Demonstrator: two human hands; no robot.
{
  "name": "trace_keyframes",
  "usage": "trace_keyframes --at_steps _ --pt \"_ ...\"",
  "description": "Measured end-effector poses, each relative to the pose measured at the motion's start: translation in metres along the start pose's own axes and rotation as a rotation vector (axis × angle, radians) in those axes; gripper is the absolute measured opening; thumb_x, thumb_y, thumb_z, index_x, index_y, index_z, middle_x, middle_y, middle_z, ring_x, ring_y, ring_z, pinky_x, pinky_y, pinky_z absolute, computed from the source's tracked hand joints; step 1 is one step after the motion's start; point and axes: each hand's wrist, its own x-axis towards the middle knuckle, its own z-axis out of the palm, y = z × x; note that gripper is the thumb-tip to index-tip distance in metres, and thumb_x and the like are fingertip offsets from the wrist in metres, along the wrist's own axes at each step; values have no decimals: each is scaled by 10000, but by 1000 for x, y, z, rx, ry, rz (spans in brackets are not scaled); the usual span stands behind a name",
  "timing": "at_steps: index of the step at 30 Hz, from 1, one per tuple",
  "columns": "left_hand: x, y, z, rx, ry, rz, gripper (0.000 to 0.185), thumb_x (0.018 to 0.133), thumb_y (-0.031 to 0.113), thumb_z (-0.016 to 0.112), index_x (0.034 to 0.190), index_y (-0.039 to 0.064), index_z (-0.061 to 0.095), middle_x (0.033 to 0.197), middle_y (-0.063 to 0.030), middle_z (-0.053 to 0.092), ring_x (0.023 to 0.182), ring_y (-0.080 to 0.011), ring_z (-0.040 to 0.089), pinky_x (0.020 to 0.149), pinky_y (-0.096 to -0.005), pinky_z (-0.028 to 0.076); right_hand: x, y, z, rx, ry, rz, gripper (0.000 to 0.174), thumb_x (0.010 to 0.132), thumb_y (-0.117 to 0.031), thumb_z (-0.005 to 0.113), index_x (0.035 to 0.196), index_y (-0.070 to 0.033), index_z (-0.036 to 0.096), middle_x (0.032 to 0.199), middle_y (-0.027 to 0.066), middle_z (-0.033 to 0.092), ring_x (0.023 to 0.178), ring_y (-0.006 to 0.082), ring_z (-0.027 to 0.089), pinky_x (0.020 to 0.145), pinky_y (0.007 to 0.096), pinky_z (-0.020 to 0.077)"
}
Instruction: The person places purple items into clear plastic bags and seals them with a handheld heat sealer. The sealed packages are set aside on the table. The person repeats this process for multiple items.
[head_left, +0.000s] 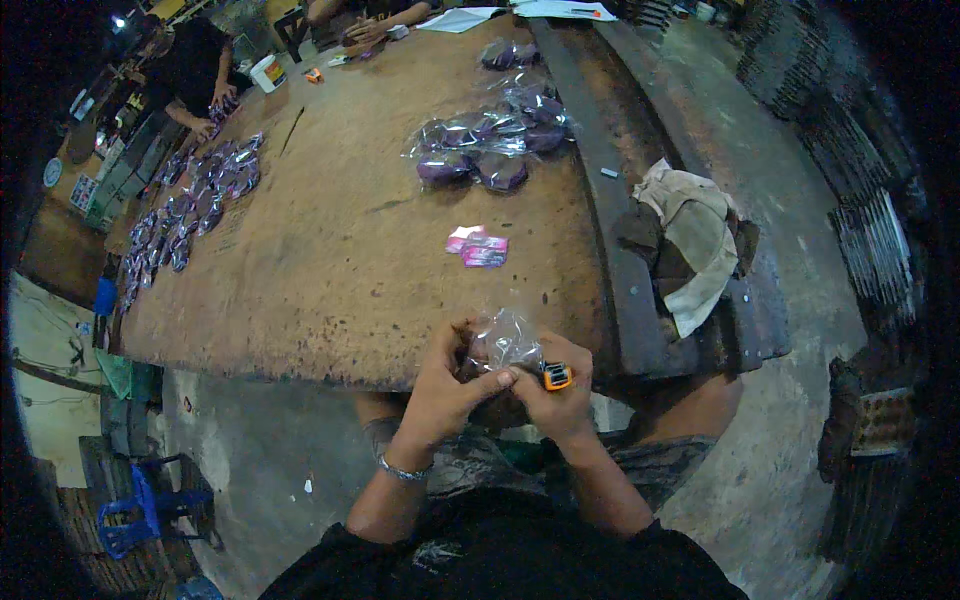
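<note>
Both my hands are together over the near edge of the wooden table (360, 300). My left hand (442, 397) grips an item in transparent plastic wrap (506, 341), its contents hard to make out. My right hand (562, 397) curls around a small orange object with a metal end, apparently a lighter (556, 376). The right thumb meets the left thumb at the wrap's near side. Beyond them lie a few pink printed cards (480, 247). Farther off sits a group of purple plastic-wrapped rounded items (502, 171).
Many more wrapped purple items (199, 199) lie along the table's left side, near a person's hands (214, 120). A white tub (268, 73) stands at the far left. Crumpled cloths (697, 240) rest on the dark right-hand planks. A blue plastic chair (146, 510) is on the floor.
</note>
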Motion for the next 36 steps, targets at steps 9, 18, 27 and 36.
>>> trace_keyframes --at_steps 9,18,27,36 --pt "5 -40 -35 334 -418 -91 278 963 220 446 1079 19 598 926 -16 603 813 -71 512 690 -232 415 -9 6 12 217 92 130 136 830 -110 623 762 7 630 685 35 606 583 81 521 542 222 416" --pt "3 -16 -27 191 -269 -6 295 834 83 641 1110 0 580 966 -65 637 886 -114 575 801 -261 457 4 -6 -18 -295 -135 85 88 826 -85 623 849 -4 649 745 49 631 669 124 590 629 266 477" --pt "-4 -23 -7 315 -174 -26 298 785 49 680 1073 6 618 818 -29 619 754 -102 553 711 -246 457 -3 -7 -13 -26 18 360 201 830 -32 581 1027 -1 607 905 81 612 843 150 579 785 260 447" --pt "0 -14 -7 144 -207 -40 248 802 98 673 1040 37 648 882 -73 661 821 -104 583 746 -254 461 2 -2 -20 -26 -94 285 163 849 -99 597 973 -9 652 867 81 606 808 171 584 747 274 455"
